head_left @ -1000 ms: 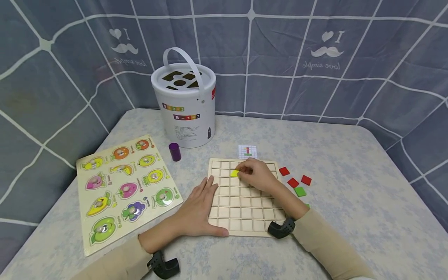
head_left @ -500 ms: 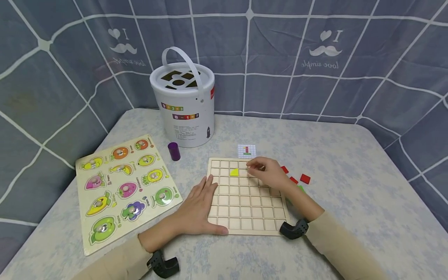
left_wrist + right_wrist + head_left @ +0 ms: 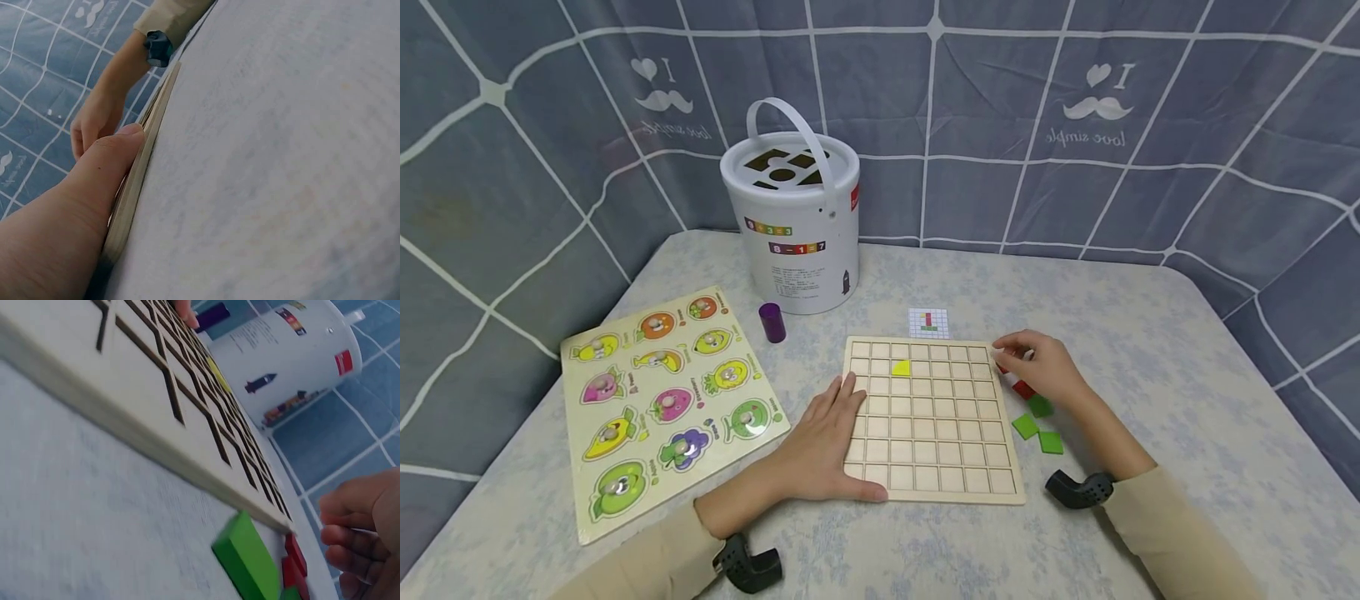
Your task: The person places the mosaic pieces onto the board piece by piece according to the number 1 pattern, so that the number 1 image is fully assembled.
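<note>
My left hand (image 3: 820, 450) lies flat with spread fingers on the left edge of a wooden grid board (image 3: 928, 429); its thumb (image 3: 119, 147) rests along the near edge. A yellow piece with a curved side (image 3: 902, 368) sits in one upper cell. Beyond the board's right edge, my right hand (image 3: 1041, 364) hovers with loosely bent fingers over red tiles (image 3: 1023, 389), partly covering them. No tile shows between its fingers in the right wrist view. Several green tiles (image 3: 1025, 426) lie just nearer, one of them (image 3: 249, 559) large in the right wrist view.
A small printed pattern card (image 3: 928, 322) lies behind the board. To the left is a fruit peg puzzle (image 3: 673, 408). A purple cylinder (image 3: 772, 322) stands before a white lidded bucket (image 3: 801, 250). A grid-patterned curtain (image 3: 1000, 125) encloses the table's back and sides.
My right hand has left the yellow piece in its cell and moved right, off the board, to the red tiles. Green tiles have come into view. The left hand stays put.
</note>
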